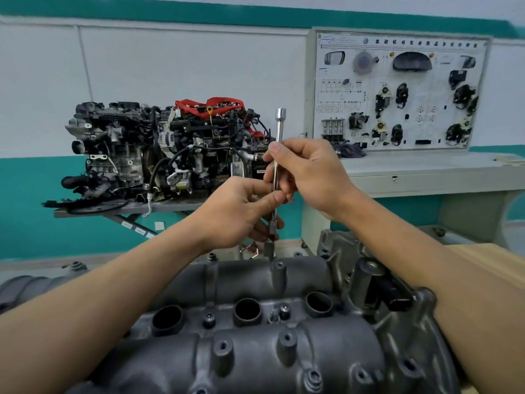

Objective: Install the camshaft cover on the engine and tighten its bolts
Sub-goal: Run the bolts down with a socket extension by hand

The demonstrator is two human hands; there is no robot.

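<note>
Right hand point(309, 172) is pinching the upright extension bar point(279, 129) mid-shaft. Left hand point(238, 214) is pinching it lower, just above the socket end. The socket end is sitting at a boss on the far edge of the camshaft cover point(255, 351), which is lying close in front. A second engine point(159, 149) and a display board point(397, 92) are standing behind.

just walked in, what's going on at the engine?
The camshaft cover sits on the engine. A person holds a long socket driver upright over a bolt boss on its far edge: right hand grips mid-shaft, left hand pinches it lower, just above the socket. No ratchet handle is on top, so this looks like hand-turning.
</note>
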